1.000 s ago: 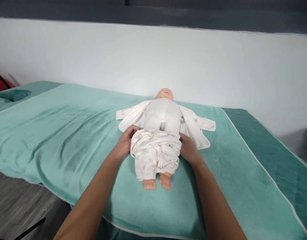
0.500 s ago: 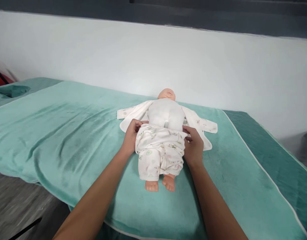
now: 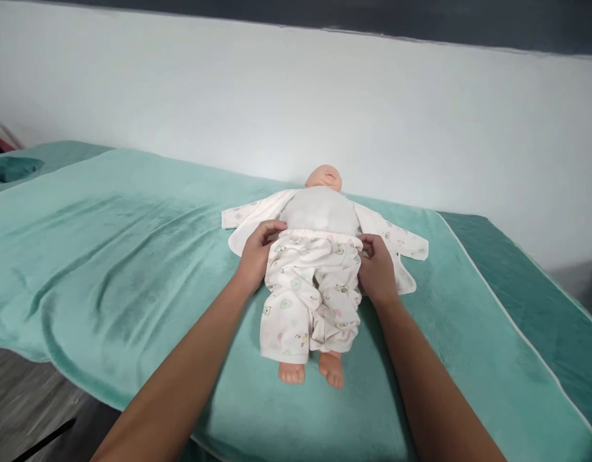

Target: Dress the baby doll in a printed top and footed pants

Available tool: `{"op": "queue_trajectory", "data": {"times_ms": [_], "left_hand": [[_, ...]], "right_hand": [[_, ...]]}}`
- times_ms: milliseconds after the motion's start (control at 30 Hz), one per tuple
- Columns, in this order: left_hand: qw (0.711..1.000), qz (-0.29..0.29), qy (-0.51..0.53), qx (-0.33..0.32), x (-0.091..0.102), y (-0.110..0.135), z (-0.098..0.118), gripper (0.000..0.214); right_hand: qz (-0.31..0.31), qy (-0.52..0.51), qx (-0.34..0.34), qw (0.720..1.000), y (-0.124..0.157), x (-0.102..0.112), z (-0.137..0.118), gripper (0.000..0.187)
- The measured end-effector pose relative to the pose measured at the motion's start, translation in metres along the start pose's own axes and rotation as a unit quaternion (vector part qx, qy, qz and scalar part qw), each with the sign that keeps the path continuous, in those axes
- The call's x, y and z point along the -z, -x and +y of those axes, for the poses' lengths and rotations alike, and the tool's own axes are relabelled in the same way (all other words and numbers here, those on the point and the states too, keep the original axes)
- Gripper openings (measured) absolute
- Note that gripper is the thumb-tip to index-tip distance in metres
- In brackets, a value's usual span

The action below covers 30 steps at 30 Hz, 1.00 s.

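A baby doll (image 3: 320, 208) lies on its back, its feet toward me. White printed baby pants (image 3: 296, 292) cover its legs up to the waist, and both bare feet stick out below the cuffs. My left hand (image 3: 258, 253) is closed on the waistband at the left side. At the opposite side my right hand (image 3: 375, 266) grips the waistband, its fingertips partly hidden by the cloth. A white printed baby jacket (image 3: 392, 240) is spread open around the doll's grey-white torso, its sleeves stretched out to both sides.
A light green velvety blanket (image 3: 146, 256) lies beneath the doll, wrinkled on the left. Darker green cloth (image 3: 527, 282) shows at the right. Behind the doll's head rises a white wall (image 3: 277, 96). Grey flooring (image 3: 26, 391) appears at the lower left.
The pants' waistband has moved up over the doll's belly, and the folded cloth at the waist has straightened. Both hands still hold its sides. My view has shifted slightly.
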<state>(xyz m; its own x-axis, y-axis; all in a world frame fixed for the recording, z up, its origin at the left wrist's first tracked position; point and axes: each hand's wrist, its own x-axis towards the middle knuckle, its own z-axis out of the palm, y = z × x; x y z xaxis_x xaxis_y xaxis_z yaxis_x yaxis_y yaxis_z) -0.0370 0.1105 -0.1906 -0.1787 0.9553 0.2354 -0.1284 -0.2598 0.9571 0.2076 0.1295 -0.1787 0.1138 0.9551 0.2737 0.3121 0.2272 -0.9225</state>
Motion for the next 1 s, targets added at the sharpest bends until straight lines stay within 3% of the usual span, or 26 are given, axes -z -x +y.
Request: {"op": "queue_trajectory", "data": {"times_ms": [167, 333, 500, 667, 767, 867, 933, 1000], "left_hand": [[0.998, -0.056, 0.020, -0.009, 0.005, 0.002, 0.005, 0.020], [0.995, -0.099, -0.030, 0.013, 0.010, -0.001, 0.010, 0.027], [0.993, -0.096, -0.075, 0.011, 0.010, -0.011, 0.010, 0.029], [0.994, -0.013, -0.109, -0.027, 0.002, -0.039, 0.001, 0.025], [0.996, 0.026, -0.076, -0.038, -0.009, -0.055, -0.005, 0.027], [0.999, 0.027, -0.033, -0.027, -0.018, -0.058, -0.007, 0.031], [0.999, 0.025, -0.040, -0.024, -0.019, -0.055, -0.005, 0.030], [0.998, 0.015, -0.064, -0.023, -0.015, -0.051, -0.002, 0.027]], "right_hand": [[-0.004, 0.065, 0.105, 0.992, 0.001, 0.005, 0.000, 0.025], [-0.039, 0.177, 0.236, 0.955, -0.007, 0.011, 0.002, 0.018], [-0.073, 0.217, 0.267, 0.936, -0.017, 0.014, -0.006, 0.017], [-0.145, 0.169, 0.192, 0.956, -0.041, 0.018, -0.017, 0.011], [-0.168, 0.022, 0.034, 0.985, -0.056, 0.014, -0.009, 0.008], [-0.162, -0.131, -0.105, 0.972, -0.061, 0.007, 0.005, 0.010], [-0.147, -0.152, -0.127, 0.969, -0.059, 0.004, 0.011, 0.009], [-0.117, -0.109, -0.115, 0.980, -0.053, 0.003, 0.012, 0.012]]}}
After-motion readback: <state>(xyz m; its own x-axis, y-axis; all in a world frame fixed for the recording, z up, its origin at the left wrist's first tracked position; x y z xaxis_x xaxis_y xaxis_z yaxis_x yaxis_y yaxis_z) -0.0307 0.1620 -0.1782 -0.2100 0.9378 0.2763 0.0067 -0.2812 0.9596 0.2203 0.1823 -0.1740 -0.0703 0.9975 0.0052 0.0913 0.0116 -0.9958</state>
